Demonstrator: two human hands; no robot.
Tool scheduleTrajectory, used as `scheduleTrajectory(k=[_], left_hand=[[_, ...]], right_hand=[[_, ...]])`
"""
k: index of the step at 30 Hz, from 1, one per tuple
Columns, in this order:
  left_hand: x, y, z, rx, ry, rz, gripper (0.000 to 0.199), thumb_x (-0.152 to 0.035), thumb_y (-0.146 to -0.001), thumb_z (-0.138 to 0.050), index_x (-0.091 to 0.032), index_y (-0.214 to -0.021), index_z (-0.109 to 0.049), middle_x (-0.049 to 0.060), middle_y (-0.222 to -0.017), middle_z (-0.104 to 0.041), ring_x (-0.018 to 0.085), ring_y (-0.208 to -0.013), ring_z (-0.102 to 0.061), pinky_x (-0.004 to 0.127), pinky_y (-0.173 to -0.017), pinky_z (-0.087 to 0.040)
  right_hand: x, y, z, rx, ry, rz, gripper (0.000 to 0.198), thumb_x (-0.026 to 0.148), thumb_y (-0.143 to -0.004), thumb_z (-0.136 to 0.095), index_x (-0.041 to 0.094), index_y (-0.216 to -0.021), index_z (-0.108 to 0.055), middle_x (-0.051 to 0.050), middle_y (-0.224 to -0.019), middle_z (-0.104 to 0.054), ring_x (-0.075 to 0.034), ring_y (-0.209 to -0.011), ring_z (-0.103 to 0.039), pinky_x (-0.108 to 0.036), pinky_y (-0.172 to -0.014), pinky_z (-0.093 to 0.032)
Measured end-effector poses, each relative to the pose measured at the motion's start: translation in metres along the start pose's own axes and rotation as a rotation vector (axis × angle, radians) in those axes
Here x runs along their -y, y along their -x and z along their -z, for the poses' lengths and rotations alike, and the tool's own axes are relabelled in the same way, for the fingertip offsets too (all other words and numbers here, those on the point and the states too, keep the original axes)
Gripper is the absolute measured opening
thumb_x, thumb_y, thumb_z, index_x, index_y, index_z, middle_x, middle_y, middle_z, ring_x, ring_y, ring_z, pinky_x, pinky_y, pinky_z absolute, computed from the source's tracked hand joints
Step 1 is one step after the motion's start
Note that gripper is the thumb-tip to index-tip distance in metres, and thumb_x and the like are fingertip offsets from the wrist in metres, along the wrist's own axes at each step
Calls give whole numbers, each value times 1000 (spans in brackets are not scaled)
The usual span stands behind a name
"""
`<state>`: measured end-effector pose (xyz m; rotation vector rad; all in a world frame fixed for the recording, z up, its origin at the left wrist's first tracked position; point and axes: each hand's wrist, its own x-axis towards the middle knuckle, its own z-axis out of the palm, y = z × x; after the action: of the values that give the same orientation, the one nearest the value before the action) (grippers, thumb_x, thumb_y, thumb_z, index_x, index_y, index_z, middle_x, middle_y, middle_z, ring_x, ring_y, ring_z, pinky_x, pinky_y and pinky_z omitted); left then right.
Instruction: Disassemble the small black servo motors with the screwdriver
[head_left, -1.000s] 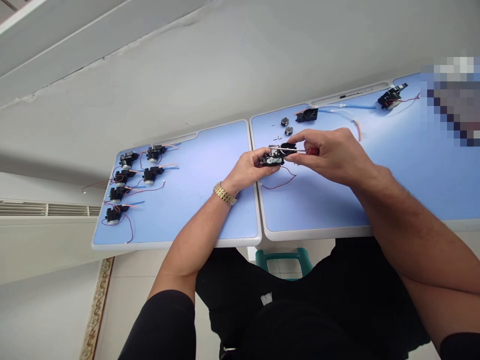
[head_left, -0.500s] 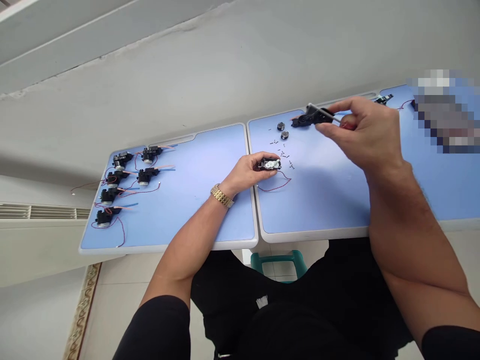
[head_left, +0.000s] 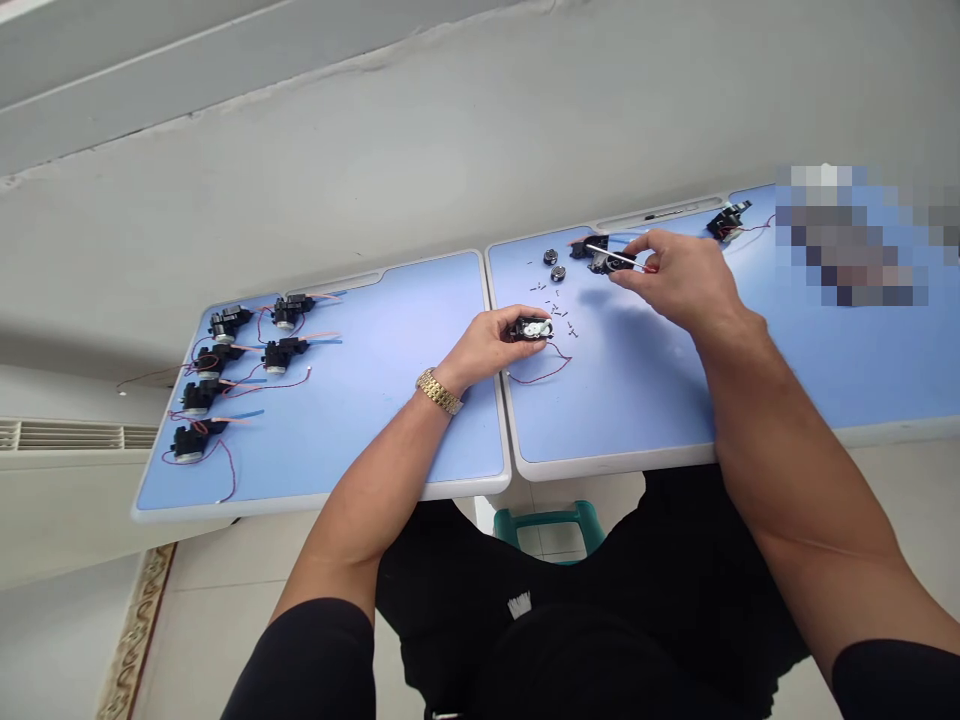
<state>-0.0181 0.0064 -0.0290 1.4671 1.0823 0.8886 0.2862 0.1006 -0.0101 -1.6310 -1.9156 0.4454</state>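
Note:
My left hand (head_left: 491,348) is closed around a small black gear housing (head_left: 534,328) with white gears showing on its open top. From it a thin red wire (head_left: 551,374) trails onto the table. My right hand (head_left: 682,280), to the right and farther back, pinches a screwdriver (head_left: 619,258) with a red handle, its shaft pointing left. A black plastic part (head_left: 602,267) is in the same fingers, under the shaft. Just behind lies another black piece (head_left: 579,248); whether they touch, I cannot tell. Several small screws (head_left: 559,308) are scattered beside my left hand.
Two round black-and-silver parts (head_left: 557,273) sit near the screws. On the left table (head_left: 390,400) stand several black assemblies (head_left: 285,354) with wires. Another black assembly (head_left: 726,224) and a pen (head_left: 667,214) lie at the back right. A blurred patch covers the far right.
My right hand has lowered and moved left with the screwdriver and black part, closer to the tabletop. The left hand keeps the gear housing in place. The view has shifted slightly.

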Motion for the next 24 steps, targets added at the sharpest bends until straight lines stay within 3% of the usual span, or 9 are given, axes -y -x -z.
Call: scheduleTrajectory(k=[4, 12, 19, 22, 24], left_hand=[[1, -1, 0, 5, 1, -5, 46, -30, -83, -96, -20, -127, -87, 5, -105, -82, 15, -89, -70, 33, -89, -59], [3, -1, -1, 15, -10, -12, 46, -30, -84, -95, -20, -128, -86, 5, -109, -83, 16, -93, -72, 34, -92, -60], [2, 0, -2, 5, -6, -40, 45, -29, -85, -94, -21, -129, -86, 5, -111, -84, 16, -92, -71, 35, -92, -60], [1, 1, -4, -9, 1, -52, 44, -26, -86, -92, -23, -129, -87, 6, -117, -84, 16, -95, -72, 35, -94, -60], [1, 1, -4, -18, 10, -56, 43, -23, -86, -90, -23, -129, -87, 6, -120, -85, 16, -97, -73, 35, -95, -60]], right_hand=[[-15, -5, -15, 29, 46, 22, 39, 58, -87, -95, 30, -112, -86, -5, -78, -72, -30, -75, -64, -43, -67, -46], [-8, -7, -28, 60, 136, -65, 36, 37, -91, -91, 30, -126, -89, -5, -84, -74, -31, -83, -67, -45, -80, -50], [-1, 0, -22, -49, 10, 9, 43, 52, -99, -82, 29, -136, -82, -4, -81, -74, -30, -78, -67, -47, -79, -53], [19, 12, -15, -23, -88, 47, 35, 53, -101, -76, 30, -128, -83, 2, -68, -61, -26, -68, -60, -45, -77, -52], [35, 22, -12, 27, -149, 125, 30, 56, -101, -73, 31, -112, -84, 4, -62, -54, -23, -64, -54, -42, -72, -49]])
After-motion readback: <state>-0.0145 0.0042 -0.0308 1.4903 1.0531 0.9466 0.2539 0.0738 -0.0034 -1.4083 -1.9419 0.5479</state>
